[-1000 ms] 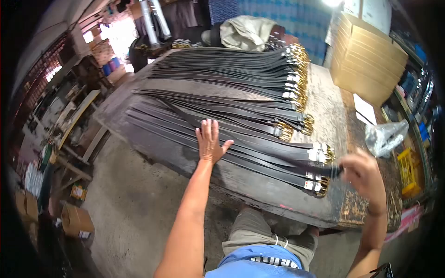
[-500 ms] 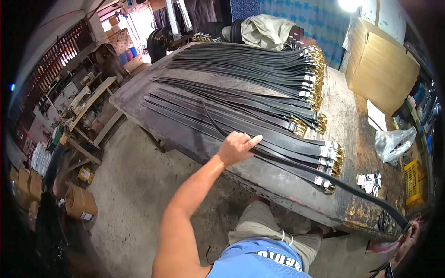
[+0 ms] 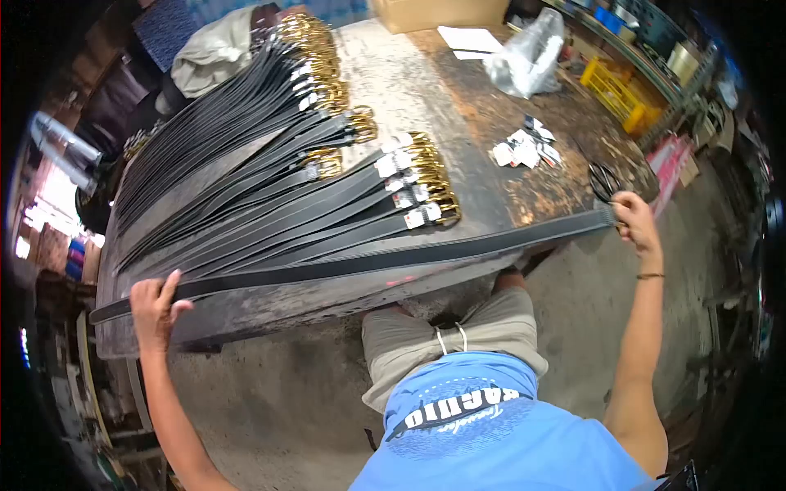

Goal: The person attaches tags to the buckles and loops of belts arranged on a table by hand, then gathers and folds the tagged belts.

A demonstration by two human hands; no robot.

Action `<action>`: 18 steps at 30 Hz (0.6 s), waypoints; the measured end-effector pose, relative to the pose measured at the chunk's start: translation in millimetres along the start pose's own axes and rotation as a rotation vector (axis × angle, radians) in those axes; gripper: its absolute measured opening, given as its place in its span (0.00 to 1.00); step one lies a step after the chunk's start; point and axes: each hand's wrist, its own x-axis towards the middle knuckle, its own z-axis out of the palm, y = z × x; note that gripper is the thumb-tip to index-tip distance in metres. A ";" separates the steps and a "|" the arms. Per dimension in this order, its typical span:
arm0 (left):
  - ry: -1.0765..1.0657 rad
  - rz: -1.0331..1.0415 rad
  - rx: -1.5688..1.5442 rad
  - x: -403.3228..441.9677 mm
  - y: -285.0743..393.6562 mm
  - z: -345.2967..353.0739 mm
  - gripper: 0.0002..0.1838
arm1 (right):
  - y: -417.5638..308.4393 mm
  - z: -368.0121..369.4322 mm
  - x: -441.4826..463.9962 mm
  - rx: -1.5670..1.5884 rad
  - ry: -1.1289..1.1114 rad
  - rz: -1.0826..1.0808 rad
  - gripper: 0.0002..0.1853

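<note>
One black belt (image 3: 377,260) stretches along the front edge of the table between my hands. My right hand (image 3: 637,219) is closed on its buckle end at the right. Near the other end, at the left, my left hand (image 3: 157,307) lies over the belt with thumb and forefinger apart; its remaining fingers curl around the strap. Behind it lies a group of black belts (image 3: 319,214) with gold buckles (image 3: 434,176) and white tags (image 3: 393,164). Farther back is a larger fanned pile of belts (image 3: 221,106).
The table (image 3: 393,74) has a worn wooden top. On its right are loose tags (image 3: 524,150), scissors (image 3: 604,180), a clear plastic bag (image 3: 530,57) and white paper (image 3: 468,39). A yellow crate (image 3: 618,94) stands beyond; a grey cloth (image 3: 214,53) lies back left.
The single belt has been drawn toward the table's front edge and now lies straight. My left hand has slid toward its far end. The view has swung right.
</note>
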 end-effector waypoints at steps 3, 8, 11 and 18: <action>-0.305 -0.260 0.288 -49.3 -33.1 42.6 0.35 | -28.7 85.0 -3.5 0.056 -0.289 0.045 0.08; -0.110 -0.302 -0.222 1.2 75.4 66.1 0.36 | -31.5 215.2 -17.8 0.171 -0.494 0.081 0.08; 0.100 -0.239 -0.557 60.2 190.2 52.1 0.29 | -36.3 264.9 -29.6 0.020 -0.464 -0.039 0.09; 0.188 -0.054 -0.915 136.4 352.7 44.3 0.30 | -25.9 269.2 -37.8 -0.596 -0.054 -0.679 0.11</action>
